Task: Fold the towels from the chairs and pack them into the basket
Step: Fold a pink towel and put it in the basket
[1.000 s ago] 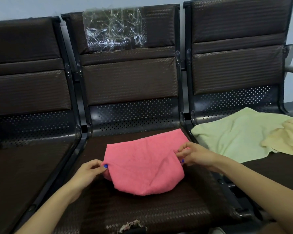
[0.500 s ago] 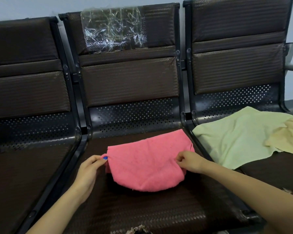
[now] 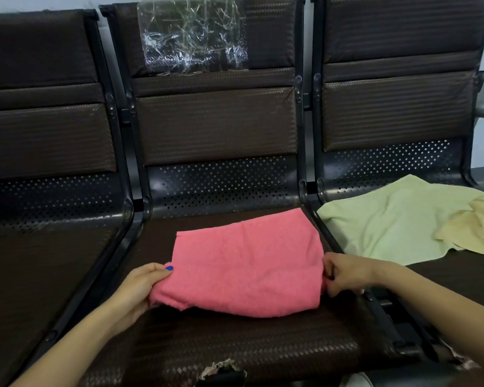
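Pink towel (image 3: 246, 263): lay folded on the middle chair seat (image 3: 235, 347), centre of the frame.
Left hand (image 3: 140, 289): gripped the towel's left edge — thumb on top.
Right hand (image 3: 344, 273): fingers curled, pinching the right edge.
Green towel (image 3: 397, 219): spread at right — a yellow towel (image 3: 478, 224) overlapping it.

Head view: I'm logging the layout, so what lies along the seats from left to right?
Left hand → pink towel → right hand → green towel → yellow towel.
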Motion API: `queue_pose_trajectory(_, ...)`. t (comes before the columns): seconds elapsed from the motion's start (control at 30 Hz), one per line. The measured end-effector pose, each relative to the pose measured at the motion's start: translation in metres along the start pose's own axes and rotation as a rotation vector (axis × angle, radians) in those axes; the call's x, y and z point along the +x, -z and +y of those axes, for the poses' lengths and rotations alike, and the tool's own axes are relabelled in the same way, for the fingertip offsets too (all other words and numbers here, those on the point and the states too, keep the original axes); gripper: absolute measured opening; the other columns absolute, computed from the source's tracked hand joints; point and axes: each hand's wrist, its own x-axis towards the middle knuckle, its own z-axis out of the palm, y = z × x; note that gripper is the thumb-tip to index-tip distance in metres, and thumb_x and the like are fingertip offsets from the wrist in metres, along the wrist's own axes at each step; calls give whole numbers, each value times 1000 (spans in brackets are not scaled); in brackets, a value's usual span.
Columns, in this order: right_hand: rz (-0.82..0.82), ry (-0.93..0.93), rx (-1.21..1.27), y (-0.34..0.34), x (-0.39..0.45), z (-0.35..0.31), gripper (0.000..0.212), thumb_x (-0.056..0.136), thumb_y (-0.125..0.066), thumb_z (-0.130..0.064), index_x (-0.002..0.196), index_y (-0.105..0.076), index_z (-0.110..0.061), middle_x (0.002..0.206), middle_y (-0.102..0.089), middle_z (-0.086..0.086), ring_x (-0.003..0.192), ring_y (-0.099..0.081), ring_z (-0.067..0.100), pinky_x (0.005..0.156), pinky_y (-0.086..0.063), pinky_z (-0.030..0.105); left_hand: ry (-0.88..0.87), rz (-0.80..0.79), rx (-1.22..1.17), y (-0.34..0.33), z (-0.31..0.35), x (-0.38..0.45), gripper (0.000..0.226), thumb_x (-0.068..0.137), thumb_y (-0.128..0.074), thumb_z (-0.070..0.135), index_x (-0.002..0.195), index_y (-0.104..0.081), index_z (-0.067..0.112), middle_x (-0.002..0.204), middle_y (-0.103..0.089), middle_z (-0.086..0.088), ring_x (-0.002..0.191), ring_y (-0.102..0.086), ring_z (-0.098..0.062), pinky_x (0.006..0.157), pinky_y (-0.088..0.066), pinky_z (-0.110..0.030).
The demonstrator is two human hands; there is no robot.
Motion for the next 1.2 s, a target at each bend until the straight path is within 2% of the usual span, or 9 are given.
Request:
queue_pose_trajectory(0.13, 77, 164, -213, -1, 0, 1, 54, 60, -66, -47, 107, -46, -30, 103, -43, 2, 103, -42, 19, 89, -41, 30, 18, -264, 98, 14, -10, -3, 44, 61, -80, 27, 99, -68, 7, 89, -72, -10, 75, -59, -19, 61, -40, -30)
queue_pose_trajectory(0.23, 156, 234, -275, -8, 4, -4, 60, 58, -42, -65, 94, -60, -21, 102, -51, 2, 105, -42, 20, 96, -35, 34, -14, -446, 422, 27, -15, -10, 65, 50, -83, 32, 112, -67, 21, 108, -72, 2, 95, -65, -14, 79, -46, -25)
queue_pose_trajectory(0.3, 238, 313, -238, -11, 4, -9, 45, 67, -47, -56, 74, -58, -14, 85, -56, 2, 92, -49, 20, 89, -39, 36, -60, -453, 541, 29, -18, -10, 58, 55, -85, 25, 110, -67, 19, 107, -72, 5, 102, -65, -11, 88, -47, -22)
queue_pose_trajectory(0.4, 291, 368, -12, -9, 4, -18, 23, 80, -61, -15, 58, -57, -12, 62, -60, -1, 64, -56, 9, 67, -45, 27, -175, -292, 583, 24, -19, -9, 11, 86, -69, 12, 94, -71, 19, 84, -74, 11, 84, -63, -7, 71, -46, -18)
queue_pose_trajectory(0.6, 194, 302, 446, -3, 6, -9, 23, 86, -57, 2, 65, -58, -8, 62, -61, -3, 59, -61, 4, 60, -49, 19, -141, -108, 133, 11, -7, -11, 23, 97, -46, 10, 109, -66, 11, 98, -73, -11, 96, -66, -23, 81, -49, -31)
queue_pose_trajectory(0.73, 132, 251, 556, -2, 7, 0, 30, 82, -55, -12, 54, -46, -12, 60, -45, 1, 51, -43, 5, 53, -33, 17, -114, -49, -198, 1, 4, -10, 21, 96, -46, 5, 101, -66, 8, 91, -73, -10, 89, -66, -19, 74, -55, -30)
queue_pose_trajectory(0.87, 125, 248, 542, 4, 0, 0, 32, 47, -56, -39, 54, -39, -13, 55, -39, -5, 47, -35, 3, 48, -30, 14, -92, -30, -235, -1, 7, -10, 19, 96, -47, 8, 98, -66, 9, 90, -73, -9, 78, -69, -17, 56, -58, -27)
queue_pose_trajectory(1.07, -12, 21, 284, 7, -6, -9, 41, 97, -40, -51, 78, -53, -17, 63, -52, 1, 40, -41, 8, 40, -30, 19, -34, -71, -128, 1, 3, -13, 17, 93, -53, 11, 104, -65, 6, 95, -73, -17, 71, -72, -22, 53, -57, -29)
queue_pose_trajectory(1.2, -117, 119, 159, 3, -8, 1, 18, 83, -64, -45, 78, -62, -28, 72, -53, 6, 56, -45, 15, 47, -32, 23, 24, -138, -143, -2, 1, -18, 17, 93, -53, 7, 104, -64, 0, 91, -72, -22, 67, -71, -26, 53, -59, -31)
